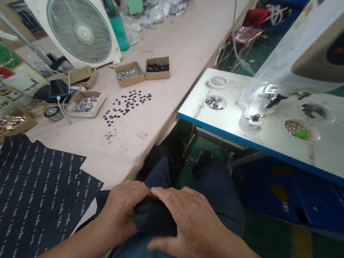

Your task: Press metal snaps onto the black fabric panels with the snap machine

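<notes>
Above my lap I have a piece of black cloth (156, 218) bunched between both hands. My left hand (125, 203) is closed on its left side, with thumb and fingers pressed against the fold. My right hand (194, 224) curves over the cloth from the right, its fingertips meeting the left hand at the top edge; the thumb sits lower and apart. Much of the cloth is hidden behind the hands. To the left, dark fabric sheets (29, 195) printed with rows of white lettering lie on the table.
On the pale table (182, 42) are loose black snap parts (127, 104), small silver pieces (111, 136), an open box of silver parts (85, 103) and a fan (80, 30). At right, a pressing machine (307, 49) stands on a white worktop (270, 143) with inset cups.
</notes>
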### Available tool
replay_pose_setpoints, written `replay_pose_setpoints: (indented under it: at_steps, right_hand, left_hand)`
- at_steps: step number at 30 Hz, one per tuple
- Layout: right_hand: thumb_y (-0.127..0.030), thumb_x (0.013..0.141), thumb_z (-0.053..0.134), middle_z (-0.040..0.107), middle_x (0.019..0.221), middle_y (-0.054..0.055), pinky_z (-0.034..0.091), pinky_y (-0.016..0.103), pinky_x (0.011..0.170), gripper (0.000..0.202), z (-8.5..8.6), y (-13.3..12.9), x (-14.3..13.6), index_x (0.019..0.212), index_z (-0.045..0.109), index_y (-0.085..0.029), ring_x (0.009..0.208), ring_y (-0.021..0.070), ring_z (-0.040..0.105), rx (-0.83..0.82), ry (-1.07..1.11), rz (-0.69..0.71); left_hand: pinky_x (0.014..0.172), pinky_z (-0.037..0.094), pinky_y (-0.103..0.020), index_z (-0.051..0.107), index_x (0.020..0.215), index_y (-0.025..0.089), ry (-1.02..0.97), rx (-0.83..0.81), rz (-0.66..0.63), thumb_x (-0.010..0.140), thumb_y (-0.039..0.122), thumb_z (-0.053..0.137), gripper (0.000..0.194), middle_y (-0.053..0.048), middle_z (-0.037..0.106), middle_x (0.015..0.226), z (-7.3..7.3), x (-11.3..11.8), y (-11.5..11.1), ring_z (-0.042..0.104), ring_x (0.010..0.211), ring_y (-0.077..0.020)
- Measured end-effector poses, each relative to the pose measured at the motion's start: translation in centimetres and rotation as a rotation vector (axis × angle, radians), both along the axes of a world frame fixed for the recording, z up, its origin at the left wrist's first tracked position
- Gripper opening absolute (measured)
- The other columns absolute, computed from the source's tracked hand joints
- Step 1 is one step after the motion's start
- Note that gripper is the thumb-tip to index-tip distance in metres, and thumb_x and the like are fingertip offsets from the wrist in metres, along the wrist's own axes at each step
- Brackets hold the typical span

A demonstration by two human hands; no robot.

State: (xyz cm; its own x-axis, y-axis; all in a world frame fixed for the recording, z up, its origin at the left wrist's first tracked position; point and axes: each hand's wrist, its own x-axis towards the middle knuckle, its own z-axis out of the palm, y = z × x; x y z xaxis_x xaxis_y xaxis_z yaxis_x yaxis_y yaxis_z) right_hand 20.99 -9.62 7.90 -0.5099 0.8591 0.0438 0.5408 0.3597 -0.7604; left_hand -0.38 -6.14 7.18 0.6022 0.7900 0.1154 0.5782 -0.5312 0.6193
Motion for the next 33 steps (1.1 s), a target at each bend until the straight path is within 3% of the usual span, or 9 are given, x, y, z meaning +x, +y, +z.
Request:
replay_pose_setpoints:
  at_steps: [4,10,13,21,33]
  right_hand:
    - [-0.016,0.088,0.064,0.068,0.127,0.007,0.047,0.035,0.093,0.052,-1.6,0.9,-0.7,0.138,0.051,-0.022,0.106,0.0237,0.067,-0.049,0.022,-0.043]
    - [-0.009,0.083,0.063,0.073,0.109,0.002,0.048,0.028,0.084,0.049,-1.8,2.8,-0.1,0.129,0.059,-0.025,0.097,0.0187,0.069,-0.362,0.233,-0.084]
    - [-0.007,0.078,0.065,0.072,0.096,0.0,0.047,0.024,0.075,0.049,-1.5,3.5,0.1,0.125,0.061,-0.021,0.085,0.0153,0.067,-0.485,0.301,-0.063]
    - [-0.012,0.075,0.07,0.062,0.076,-0.005,0.039,0.021,0.063,0.046,-2.1,4.0,0.3,0.12,0.061,-0.016,0.069,0.0109,0.056,-0.765,0.504,-0.099]
    - [-0.018,0.067,0.08,0.066,0.075,-0.004,0.041,0.022,0.065,0.04,-3.4,4.4,0.6,0.104,0.065,-0.015,0.066,0.0103,0.057,-0.902,0.656,-0.153]
  left_hand:
    - [0.061,0.037,-0.025,0.07,0.081,0.02,0.053,-0.378,0.121,0.073,0.013,0.06,0.014,0.001,0.067,0.073,0.2,0.4,0.6,0.059,0.067,-0.0151]
    - [0.059,0.035,-0.022,0.067,0.081,0.015,-0.074,-0.909,0.087,0.077,0.025,0.067,0.01,0.004,0.057,0.067,0.2,0.2,2.3,0.048,0.063,-0.0107]
    - [0.06,0.033,-0.022,0.064,0.08,0.013,-0.126,-1.066,0.032,0.075,0.025,0.069,0.014,0.005,0.052,0.068,-0.2,-0.2,3.1,0.044,0.064,-0.0099]
    - [0.064,0.031,-0.024,0.066,0.082,0.011,-0.119,-1.181,0.021,0.074,0.028,0.071,0.019,0.003,0.051,0.07,-0.5,-0.3,3.6,0.043,0.067,-0.0105]
    - [0.061,0.028,-0.022,0.071,0.081,0.009,-0.295,-1.191,0.194,0.068,0.024,0.075,0.02,0.003,0.052,0.065,-1.7,0.0,2.1,0.041,0.063,-0.0085]
